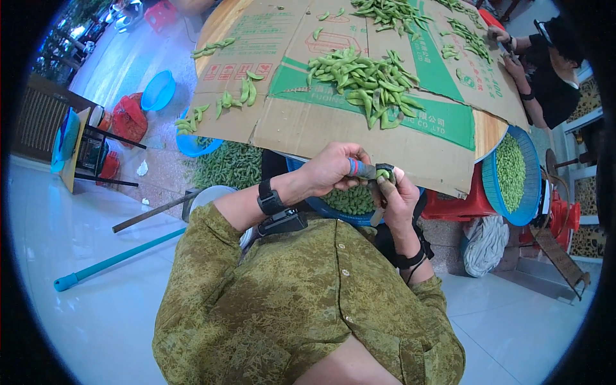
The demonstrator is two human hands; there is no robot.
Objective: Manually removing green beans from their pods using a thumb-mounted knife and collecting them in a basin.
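pod (383, 174), one, between two hands (332, 168), one blue basin (321, 206) beneath

A green pod (384, 174) fills the narrow gap between our left fingers (345, 184) and right fingers (389, 188). Beyond them, we see a bare strip of cardboard (289, 131) along the near side of the bench (491, 133), where a hand could pass. The middle heap (359, 76) blocks the straight way farther in; we could go round its left, between it and the small clump (248, 91). At far right, another person's hand (511, 65) stands in the way beside the pods. Below, the cardboard's edge hides part of the blue basin (335, 215), and our hands crowd its opening. The red stool (459, 203) blocks the way rightward beneath the bench.
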